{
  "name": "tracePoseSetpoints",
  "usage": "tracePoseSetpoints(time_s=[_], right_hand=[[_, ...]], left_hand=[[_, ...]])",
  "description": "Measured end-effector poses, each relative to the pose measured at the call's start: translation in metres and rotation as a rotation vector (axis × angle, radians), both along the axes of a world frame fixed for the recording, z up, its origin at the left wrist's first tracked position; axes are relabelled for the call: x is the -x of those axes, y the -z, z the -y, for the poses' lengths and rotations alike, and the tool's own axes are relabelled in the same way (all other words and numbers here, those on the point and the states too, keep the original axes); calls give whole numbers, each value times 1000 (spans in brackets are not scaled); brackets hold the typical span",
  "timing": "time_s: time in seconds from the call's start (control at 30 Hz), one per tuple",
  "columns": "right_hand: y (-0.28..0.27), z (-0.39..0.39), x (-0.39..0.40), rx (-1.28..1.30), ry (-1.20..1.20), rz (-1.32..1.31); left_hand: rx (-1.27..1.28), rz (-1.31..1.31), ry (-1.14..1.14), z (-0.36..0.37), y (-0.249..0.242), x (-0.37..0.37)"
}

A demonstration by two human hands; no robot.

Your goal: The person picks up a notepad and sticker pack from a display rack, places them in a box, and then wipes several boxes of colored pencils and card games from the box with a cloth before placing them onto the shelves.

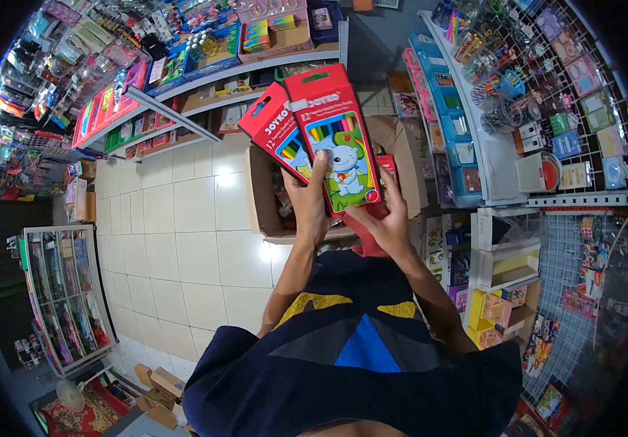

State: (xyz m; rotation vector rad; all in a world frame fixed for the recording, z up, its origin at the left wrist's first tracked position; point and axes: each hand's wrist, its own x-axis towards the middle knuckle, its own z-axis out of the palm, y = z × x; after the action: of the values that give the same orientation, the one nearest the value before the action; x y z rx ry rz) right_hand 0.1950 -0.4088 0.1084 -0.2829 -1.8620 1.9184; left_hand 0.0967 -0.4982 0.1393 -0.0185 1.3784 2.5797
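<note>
Two red Joyko boxes of coloured pencils are held up above an open cardboard box (pixel 263 200). My left hand (pixel 308 204) grips both where they overlap, its thumb lying on the front of the right pencil box (pixel 344 156). The left pencil box (pixel 274 131) tilts to the left, partly behind the other. My right hand (pixel 388 222) is at the lower right corner of the right pencil box, fingers along its side edge. Behind the hands, more red packs show inside the cardboard box, mostly hidden.
Shelves (pixel 234 69) full of stationery stand ahead and to the left. A white shelf unit (pixel 485 175) with wire racks runs along the right. A display case (pixel 70 291) stands at the far left on the tiled floor (pixel 175 255).
</note>
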Motion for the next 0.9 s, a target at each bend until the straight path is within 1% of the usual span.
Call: tracePoseSetpoints(time_s=[0.03, 0.13, 0.17, 0.2, 0.27, 0.3, 0.37, 0.4, 0.43, 0.47, 0.53, 0.63, 0.67, 0.7, 0.73, 0.77, 0.8, 0.83, 0.9], right_hand=[[4, -1, 2, -56, 43, 113], [-3, -4, -1, 140, 29, 154], [-11, -6, -4, 127, 77, 180], [-13, -11, -7, 184, 127, 156], [-11, -28, -17, -36, 262, 181], [-11, -30, -19, -167, 275, 145], [-30, -32, -19, -428, 302, 80], [-33, -30, -12, -706, 284, -91], [-33, -23, -12, -799, 226, -64], [-32, -16, -11, -893, 166, -40], [-22, -8, -5, -982, 117, -68], [-15, -15, -3, -995, 52, -21], [-14, -17, -3, -999, 34, 3], [-11, -20, -3, -1056, 14, -13], [-16, -21, -4, -1027, -62, 45], [-26, -23, -4, -999, -138, 98], [-34, -24, -4, -970, -214, 152], [-36, -29, -3, -861, -286, 149], [-41, -46, -7, -670, -250, 130]], left_hand=[[72, -52, 1, -2, 7, -1], [-64, 93, 15, 5, 14, 5], [-51, 49, -54, 6, 27, 11], [-40, 54, -61, 10, 31, 13], [-26, 66, -69, 19, 33, 17], [-70, 127, -43, 22, 32, 16], [-83, 133, 21, 17, 32, 10], [-90, 139, 53, 13, 34, 5], [-147, 215, 104, 8, 37, 1], [-230, 278, 244, 7, 45, -3], [-501, 311, 316, 5, 49, -4], [-614, 300, 339, 13, 47, -2], [-617, 251, 384, 16, 41, -4], [-487, 228, 298, 14, 46, -5], [-357, 205, 210, 12, 52, -4], [-385, 241, 202, 11, 58, -1], [-412, 279, 194, 11, 63, 2], [-438, 319, 186, 12, 65, 4], [-387, 366, 185, 13, 67, 11]])
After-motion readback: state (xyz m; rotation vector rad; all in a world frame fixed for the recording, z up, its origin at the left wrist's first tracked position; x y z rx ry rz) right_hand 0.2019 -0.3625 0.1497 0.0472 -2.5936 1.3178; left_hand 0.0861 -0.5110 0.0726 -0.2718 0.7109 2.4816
